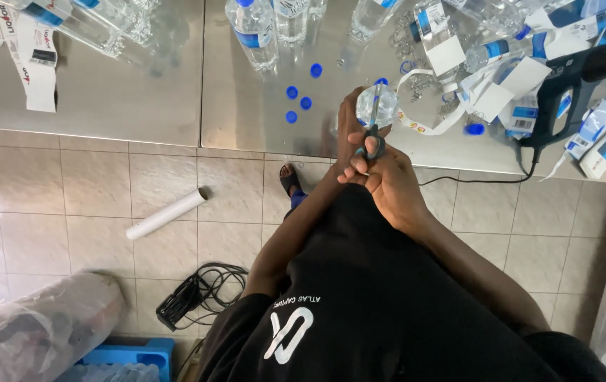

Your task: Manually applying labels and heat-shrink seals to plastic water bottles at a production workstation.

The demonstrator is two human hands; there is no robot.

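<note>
My left hand (349,122) grips a clear plastic bottle (377,105), seen bottom-on, at the front edge of the steel table (133,99). My right hand (386,178) is closed on the dark handles of a pair of scissors (373,134), whose blades point up against the bottle's side. Both hands meet just in front of the table edge, above my black shirt. A strip of peeled label (427,126) curls beside the bottle.
Several clear bottles (255,32), loose blue caps (299,102) and torn labels (522,85) cover the table. A blue-black heat gun (572,78) lies at the right, cord hanging. On the tiled floor: a white tube (167,213), a coiled black cable (197,290), a bagged bundle (34,325).
</note>
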